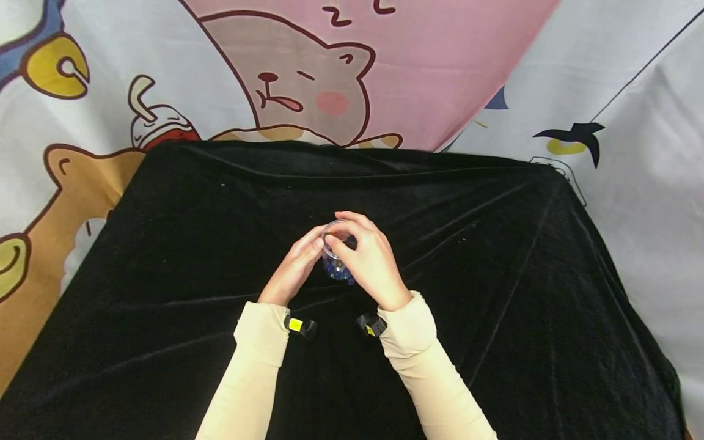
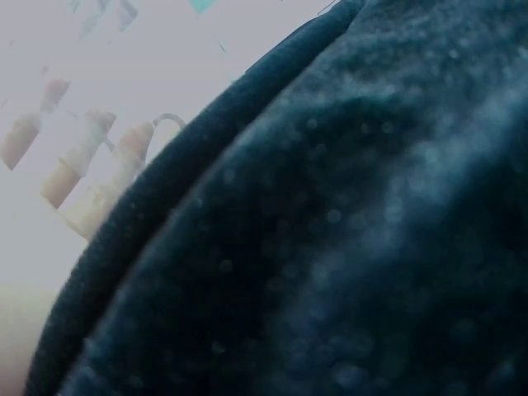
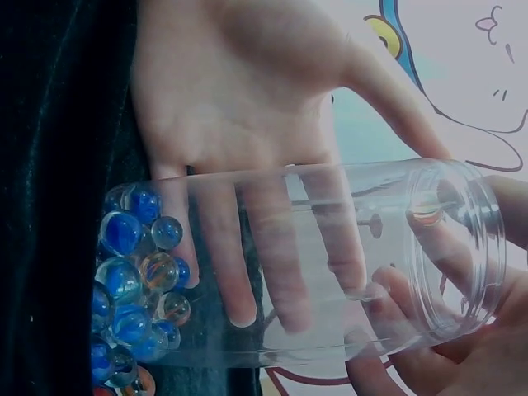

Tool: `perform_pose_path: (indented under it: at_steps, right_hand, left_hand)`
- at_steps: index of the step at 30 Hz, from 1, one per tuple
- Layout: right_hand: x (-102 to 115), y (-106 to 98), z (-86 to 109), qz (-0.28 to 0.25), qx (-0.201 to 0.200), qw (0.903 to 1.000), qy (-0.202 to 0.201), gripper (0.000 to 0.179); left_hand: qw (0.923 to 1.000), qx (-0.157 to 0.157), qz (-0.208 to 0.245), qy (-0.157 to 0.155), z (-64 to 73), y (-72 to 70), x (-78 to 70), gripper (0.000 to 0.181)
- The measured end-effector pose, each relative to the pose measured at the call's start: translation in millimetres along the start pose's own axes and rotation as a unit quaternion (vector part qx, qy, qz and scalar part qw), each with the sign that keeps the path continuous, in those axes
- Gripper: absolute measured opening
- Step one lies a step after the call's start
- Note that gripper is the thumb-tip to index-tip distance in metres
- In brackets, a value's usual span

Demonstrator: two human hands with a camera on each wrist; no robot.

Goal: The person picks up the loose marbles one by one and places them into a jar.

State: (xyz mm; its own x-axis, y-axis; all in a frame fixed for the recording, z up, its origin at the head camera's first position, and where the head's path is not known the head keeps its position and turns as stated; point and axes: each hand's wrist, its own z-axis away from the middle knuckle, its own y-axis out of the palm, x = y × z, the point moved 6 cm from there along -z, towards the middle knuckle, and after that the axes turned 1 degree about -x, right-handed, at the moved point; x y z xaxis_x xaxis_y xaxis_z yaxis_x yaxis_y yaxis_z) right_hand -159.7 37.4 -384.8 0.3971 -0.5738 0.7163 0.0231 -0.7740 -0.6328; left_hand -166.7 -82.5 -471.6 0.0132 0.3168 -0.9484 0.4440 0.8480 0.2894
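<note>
A clear plastic jar stands upright on the black cloth, with blue and orange-tinged glass marbles gathered at its bottom. My left hand holds it from the left. Its fingers reach round the far side and show through the plastic, while its thumb lies by the rim. Over the mouth bends my right hand, thumb and fingertips dipping inside the rim. Between those fingertips a single clear marble is pinched. The left wrist view shows mostly blurred dark cloth and no clear part of the jar.
Black velvet cloth with shallow creases covers the table. Behind it hangs a printed cartoon curtain. Each wrist carries a small black camera on a strap, the left camera close to the right one.
</note>
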Motion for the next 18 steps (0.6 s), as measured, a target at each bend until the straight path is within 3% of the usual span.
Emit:
perform_pose_path:
  at_steps: [9,18]
  right_hand:
    - [-4.9,0.4,1.6,-0.014,-0.005,0.9998,0.011,0.020]
    - [-10.2,-4.6,2.7,-0.040,-0.030,0.9987,-0.002,0.021]
  left_hand:
    - [0.9999,0.004,-0.008,0.008,-1.1,-0.1,0.0,0.049]
    - [0.9999,0.004,-0.003,0.016,-1.6,1.0,-2.0,0.045]
